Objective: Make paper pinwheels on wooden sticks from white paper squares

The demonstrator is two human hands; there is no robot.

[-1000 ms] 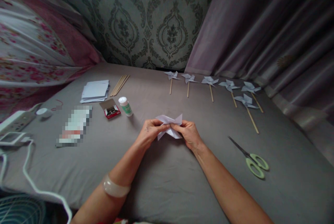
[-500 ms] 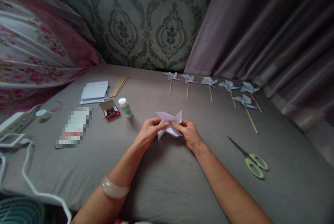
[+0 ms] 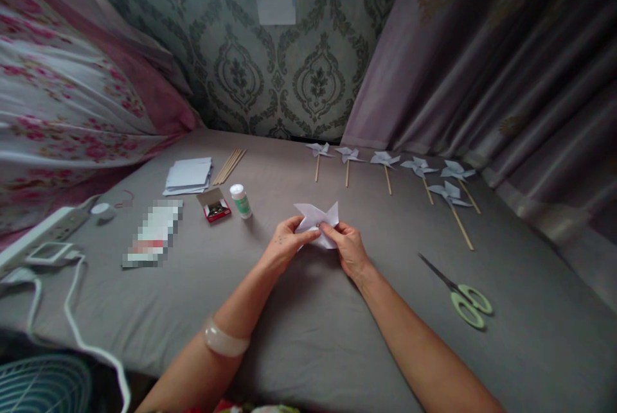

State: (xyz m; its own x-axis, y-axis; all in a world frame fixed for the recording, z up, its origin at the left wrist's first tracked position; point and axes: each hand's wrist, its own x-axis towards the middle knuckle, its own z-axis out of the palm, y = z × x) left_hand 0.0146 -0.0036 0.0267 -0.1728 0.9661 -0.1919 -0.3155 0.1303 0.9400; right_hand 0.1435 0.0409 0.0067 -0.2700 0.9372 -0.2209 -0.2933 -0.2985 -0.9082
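Observation:
A white paper pinwheel (image 3: 315, 214) without a stick is held between both hands above the grey sheet. My left hand (image 3: 288, 239) grips its left side, the thumb lying across the lower middle. On the other side my right hand (image 3: 349, 245) pinches it, with the thumb close to the centre. A small dark spot shows at the pinwheel's centre; whether it is a pin I cannot tell. The fingers behind the paper are hidden. Left of my hands stand a white and green glue bottle (image 3: 241, 202) and an open red box (image 3: 215, 207) of small metal pieces.
Several finished pinwheels on sticks (image 3: 385, 162) lie along the back right. Green-handled scissors (image 3: 463, 294) rest at the right. A paper stack (image 3: 187, 175), wooden sticks (image 3: 230, 166), a blurred packet (image 3: 153, 233) and a power strip (image 3: 41, 236) with white cables are on the left.
The view has tilted up and turned slightly left. My thumbs have shifted a little at the pinwheel's centre; both hands still hold it.

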